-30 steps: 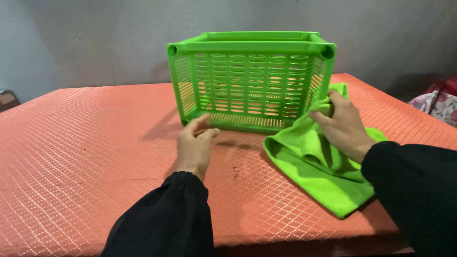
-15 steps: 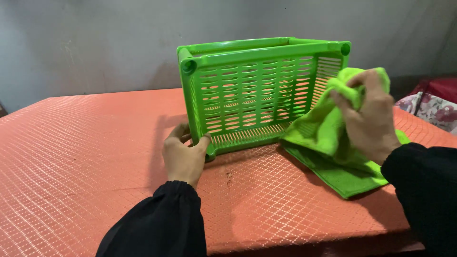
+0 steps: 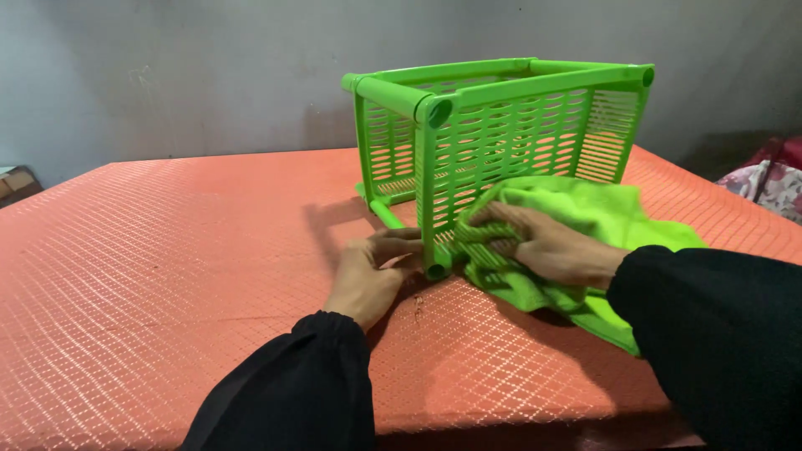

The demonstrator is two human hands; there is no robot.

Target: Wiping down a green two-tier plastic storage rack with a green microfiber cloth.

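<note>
Your left hand (image 3: 373,274) grips the green basket (image 3: 501,134) at its near corner. Your right hand (image 3: 543,246) is bunched around the green cloth (image 3: 601,209), pressing it on the near wall. Wiping looks barely started.

Part of the green cloth (image 3: 585,217) is tucked under the right hand (image 3: 547,246) and black sleeve (image 3: 710,334). The sleeve runs off the frame. That floral fabric (image 3: 773,188) is cut off at the right edge.

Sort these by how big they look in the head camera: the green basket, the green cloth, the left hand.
1. Green basket
2. Green cloth, partly hidden by the right hand
3. Left hand
</note>
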